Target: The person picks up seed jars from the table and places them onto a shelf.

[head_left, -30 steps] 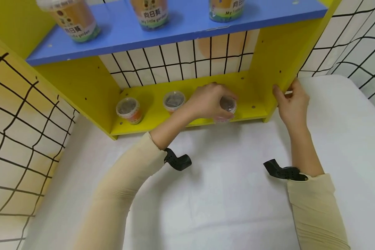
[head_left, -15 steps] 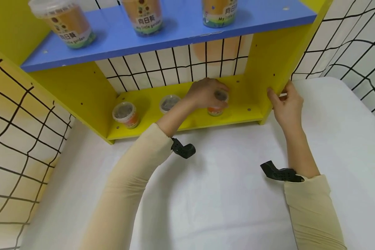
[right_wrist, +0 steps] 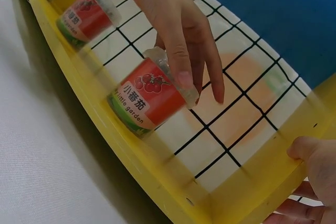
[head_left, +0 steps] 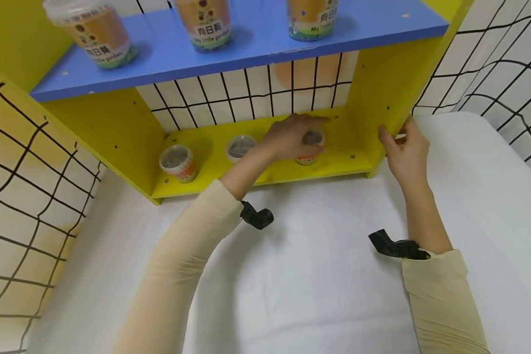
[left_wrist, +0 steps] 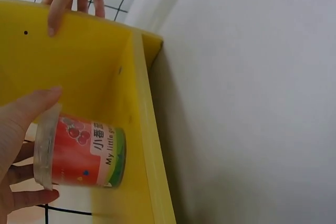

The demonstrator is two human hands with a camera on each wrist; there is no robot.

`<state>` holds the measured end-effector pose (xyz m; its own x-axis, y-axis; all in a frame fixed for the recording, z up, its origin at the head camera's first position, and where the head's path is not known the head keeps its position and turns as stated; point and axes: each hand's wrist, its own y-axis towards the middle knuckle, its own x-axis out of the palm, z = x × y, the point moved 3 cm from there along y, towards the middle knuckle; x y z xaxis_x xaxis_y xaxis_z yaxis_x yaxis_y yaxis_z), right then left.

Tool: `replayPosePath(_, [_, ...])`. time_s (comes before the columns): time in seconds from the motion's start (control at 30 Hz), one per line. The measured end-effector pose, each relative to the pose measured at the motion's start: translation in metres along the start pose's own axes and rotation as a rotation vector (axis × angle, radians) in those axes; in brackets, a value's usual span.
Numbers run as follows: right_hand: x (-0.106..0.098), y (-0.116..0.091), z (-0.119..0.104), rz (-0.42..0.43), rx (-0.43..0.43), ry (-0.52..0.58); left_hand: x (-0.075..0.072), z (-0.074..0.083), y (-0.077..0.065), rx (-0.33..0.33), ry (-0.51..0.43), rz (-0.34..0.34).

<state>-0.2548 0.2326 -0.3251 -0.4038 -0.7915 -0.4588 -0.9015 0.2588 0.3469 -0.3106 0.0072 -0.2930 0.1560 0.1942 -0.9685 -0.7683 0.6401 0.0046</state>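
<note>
A plastic cup [left_wrist: 84, 150] with a red tomato-picture label and clear lid stands on the yellow bottom board [head_left: 274, 169] of the shelf, rightmost of three. My left hand [head_left: 287, 136] is at its lid, thumb on one side and fingers stretched along the other, spread wider than the rim. In the right wrist view the left thumb overlaps the lid edge of that cup [right_wrist: 152, 95]. My right hand [head_left: 411, 150] grips the shelf's yellow right side panel [head_left: 387, 98], thumb on the inner face and fingers on the outside.
Two more red-label cups, a left one [head_left: 177, 162] and a middle one [head_left: 240, 146], stand on the bottom board. Above, a blue shelf board [head_left: 256, 56] carries three orange-label cups. Black wire mesh [head_left: 26, 196] flanks and backs the shelf. A white-covered table [head_left: 318, 255] lies in front.
The cup at the left hand went from the shelf's front edge back onto the bottom board. The left fingers have since spread off its lid. My right hand keeps its hold on the panel.
</note>
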Motion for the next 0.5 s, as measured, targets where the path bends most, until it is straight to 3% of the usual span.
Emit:
replayPosePath(0.1, [0.0, 0.0, -0.001, -0.004, 0.007, 0.001, 0.001, 0.0, -0.004, 0.0, 0.007, 0.013])
replayPosePath(0.23, [0.0, -0.001, -0.001, -0.013, 0.02, -0.003, -0.002, 0.001, -0.016, 0.005, 0.034, 0.094])
replayPosePath(0.5, [-0.002, -0.001, 0.0, -0.045, 0.044, -0.013, -0.006, -0.002, -0.066, 0.141, 0.083, 0.326])
